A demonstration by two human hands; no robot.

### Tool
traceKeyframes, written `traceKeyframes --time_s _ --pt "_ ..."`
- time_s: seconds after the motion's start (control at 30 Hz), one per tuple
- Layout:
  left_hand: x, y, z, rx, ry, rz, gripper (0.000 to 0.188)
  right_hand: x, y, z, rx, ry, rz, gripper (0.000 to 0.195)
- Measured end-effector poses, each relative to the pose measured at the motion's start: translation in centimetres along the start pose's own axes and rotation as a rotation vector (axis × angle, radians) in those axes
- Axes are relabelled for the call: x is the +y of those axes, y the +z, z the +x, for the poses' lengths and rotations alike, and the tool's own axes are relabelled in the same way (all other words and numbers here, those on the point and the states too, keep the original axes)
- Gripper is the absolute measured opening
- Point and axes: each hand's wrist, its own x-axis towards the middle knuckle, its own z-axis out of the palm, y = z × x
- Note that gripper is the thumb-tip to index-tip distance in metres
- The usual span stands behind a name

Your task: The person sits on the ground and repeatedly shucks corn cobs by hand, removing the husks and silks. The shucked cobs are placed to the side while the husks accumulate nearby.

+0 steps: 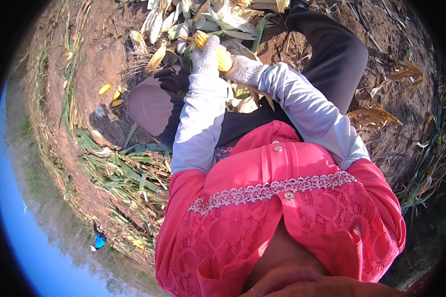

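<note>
A bare yellow ear of corn (224, 60) lies at a slant between my hands, its kernels showing. My left hand (205, 55), in a pale knit glove, is wrapped around its middle. At the ear's near end is my gloved right hand (244, 69), closed around the base; its fingertips are partly hidden. Pale husk leaves (243, 51) stick out just beyond the right hand. Past both hands lies a pile of corn ears in dry husks (226, 20). More loose husks (247, 105) lie beneath my wrists, between my legs.
Several yellow ears (116, 93) lie on the soil to the left, beyond my bent left knee (146, 105). Cut corn stalks (130, 169) are heaped at my left side. Dry leaves (375, 114) lie to the right. A person in blue (100, 240) is far off.
</note>
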Motion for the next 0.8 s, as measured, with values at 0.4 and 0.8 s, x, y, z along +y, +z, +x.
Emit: traceKeyframes --time_s 0.4,0.8 --pt "-0.3 -0.9 0.0 0.014 -0.311 0.027 0.038 -2.3 0.1 -1.2 -0.165 0.134 -0.537 0.034" --pt "-1.7 -3.6 1.2 0.095 -0.369 -0.492 0.042 3.7 1.3 -0.7 -0.508 0.016 -0.730 0.071"
